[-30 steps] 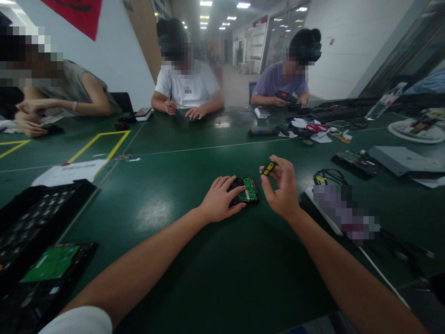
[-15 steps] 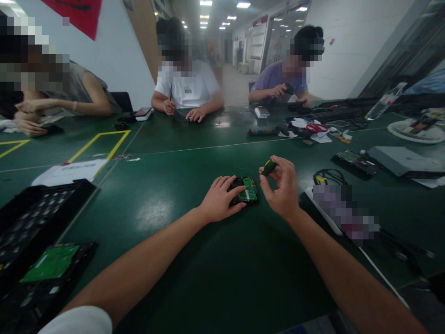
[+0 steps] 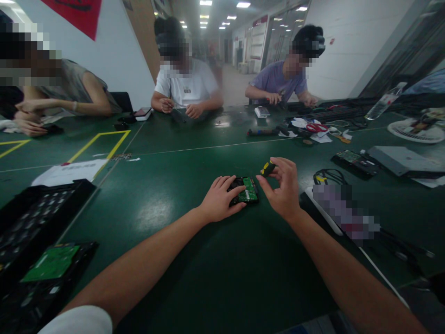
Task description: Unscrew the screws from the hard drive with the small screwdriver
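A hard drive (image 3: 251, 189) with a green circuit board lies flat on the dark green table. Across its left part rests my left hand (image 3: 222, 197), gripping it, with the fingers over the top and the thumb along the near edge; that part of the drive is hidden. Just right of the drive, my right hand (image 3: 281, 188) pinches a screwdriver (image 3: 267, 168) by its short black and yellow handle. The screwdriver is tilted, and I cannot make out its shaft. It is above the table and appears apart from the drive.
At left stand a black compartmented tray (image 3: 38, 218) and another drive with a green board (image 3: 52, 263). On the right are a power strip (image 3: 325, 211), an opened drive (image 3: 356, 162) and a grey metal box (image 3: 406, 160). Several people sit across the table (image 3: 167, 157).
The screwdriver handle has turned slightly in my right hand, showing more yellow, and my right fingers have shifted. My left hand and the hard drive stay in place.
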The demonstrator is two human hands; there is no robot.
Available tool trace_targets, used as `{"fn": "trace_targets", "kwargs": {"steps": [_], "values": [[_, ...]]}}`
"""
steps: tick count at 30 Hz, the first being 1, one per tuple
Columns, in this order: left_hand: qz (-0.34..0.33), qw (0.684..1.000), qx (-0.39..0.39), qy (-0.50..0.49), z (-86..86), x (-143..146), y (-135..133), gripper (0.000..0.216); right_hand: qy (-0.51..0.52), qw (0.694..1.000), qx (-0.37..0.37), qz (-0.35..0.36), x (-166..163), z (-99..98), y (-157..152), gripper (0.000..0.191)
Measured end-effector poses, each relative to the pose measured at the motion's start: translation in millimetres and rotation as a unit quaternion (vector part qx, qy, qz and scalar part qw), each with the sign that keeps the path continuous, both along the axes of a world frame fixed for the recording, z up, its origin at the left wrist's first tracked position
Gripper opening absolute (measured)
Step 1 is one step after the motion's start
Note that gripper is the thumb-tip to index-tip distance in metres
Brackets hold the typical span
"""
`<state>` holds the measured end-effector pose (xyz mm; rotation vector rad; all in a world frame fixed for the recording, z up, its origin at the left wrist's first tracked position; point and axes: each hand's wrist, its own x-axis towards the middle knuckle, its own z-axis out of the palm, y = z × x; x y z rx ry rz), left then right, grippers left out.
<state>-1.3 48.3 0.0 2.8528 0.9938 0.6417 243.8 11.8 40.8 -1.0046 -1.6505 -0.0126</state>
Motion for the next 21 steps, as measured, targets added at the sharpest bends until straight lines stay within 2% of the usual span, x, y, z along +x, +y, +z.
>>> {"fn": "trace_targets", "kwargs": {"steps": [21], "values": [[0.003,1.000,0.003,-0.003,-0.9,-0.2,-0.2,0.061,-0.022,1.000,-0.006,-0.003,-1.6,2.4,-1.1,0.070]]}}
